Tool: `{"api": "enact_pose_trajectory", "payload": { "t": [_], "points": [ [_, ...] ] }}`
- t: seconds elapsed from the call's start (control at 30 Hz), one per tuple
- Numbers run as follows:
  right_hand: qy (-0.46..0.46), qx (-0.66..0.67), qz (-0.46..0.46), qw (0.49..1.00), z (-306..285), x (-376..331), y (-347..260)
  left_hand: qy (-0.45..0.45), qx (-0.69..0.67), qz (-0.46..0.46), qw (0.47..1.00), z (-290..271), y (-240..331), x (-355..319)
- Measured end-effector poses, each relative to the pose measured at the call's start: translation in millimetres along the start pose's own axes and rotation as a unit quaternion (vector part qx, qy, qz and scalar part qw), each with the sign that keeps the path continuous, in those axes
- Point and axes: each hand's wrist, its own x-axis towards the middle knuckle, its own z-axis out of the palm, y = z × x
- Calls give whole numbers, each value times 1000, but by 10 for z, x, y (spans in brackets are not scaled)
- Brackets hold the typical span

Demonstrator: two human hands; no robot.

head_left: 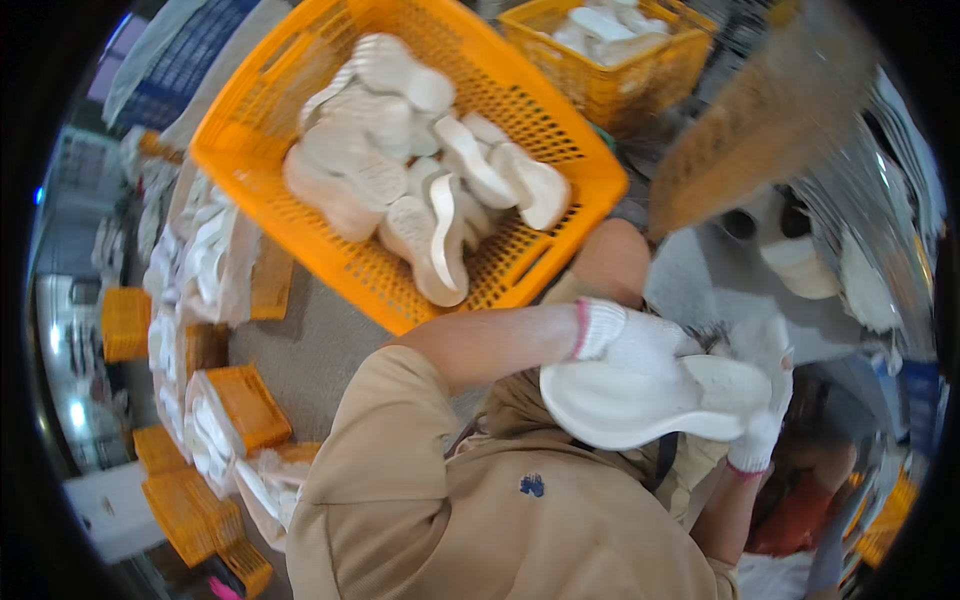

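Observation:
A white piece shaped like a shoe sole (625,405), with a curved rim, is held in front of my tan shirt. My left hand (650,338), in a white knit glove with a pink cuff, grips its far edge; most of those fingers are hidden behind the sole. At the sole's narrower right end, my right hand (768,415), gloved the same way, is closed around the edge. Just beyond my hands stands a grey machine part (700,285) with dark specks near it. A yellow perforated basket (390,318) to the far left of my hands holds several similar white soles (345,170).
Another yellow basket (640,85) with white pieces stands behind. A blurred brown panel (740,130) hangs at the upper right beside clear plastic sheeting (890,200). More yellow crates (245,405) line the left side. A person in red (805,515) sits at the lower right.

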Motion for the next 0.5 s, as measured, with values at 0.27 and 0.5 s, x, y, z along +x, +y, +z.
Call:
{"api": "enact_pose_trajectory", "payload": {
  "t": [0.27, 0.5],
  "points": [
    [344, -272, -48, 897, -418, -925, -157, 319, -618, -213, 687, 900, 840, 1584],
    [372, -435, -274, 773, -640, -143, -605, 278, -593, -229, 720, 868, 377, 2667]
  ]
}}
